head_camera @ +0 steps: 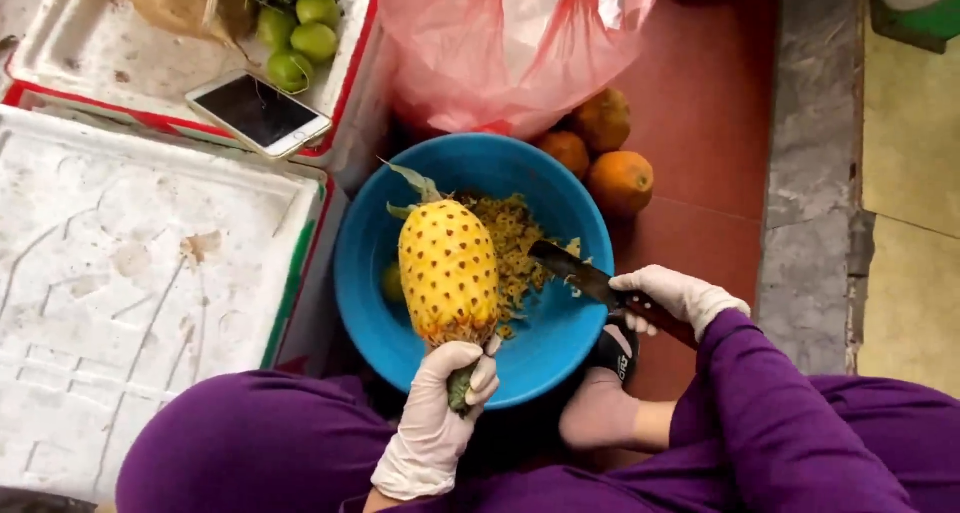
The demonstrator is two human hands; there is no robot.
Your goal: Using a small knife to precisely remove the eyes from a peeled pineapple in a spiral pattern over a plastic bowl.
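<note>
A peeled yellow pineapple (pixel 448 268) dotted with brown eyes is held upright over a blue plastic basin (pixel 560 348). My left hand (pixel 437 413), in a white glove, grips its green stem end from below. My right hand (pixel 676 296), also gloved, is closed on the dark handle of a knife (pixel 580 273). The blade points left toward the fruit and stays a little apart from it. Yellow peel scraps (pixel 515 243) lie in the basin behind the pineapple.
White foam box lids (pixel 130 273) fill the left side; a smartphone (pixel 258 113) and green fruits (pixel 300 33) rest on the far one. A pink plastic bag (pixel 500 43) and three orange fruits (pixel 605 153) sit behind the basin. My foot in a sandal (pixel 605 393) rests on the red floor.
</note>
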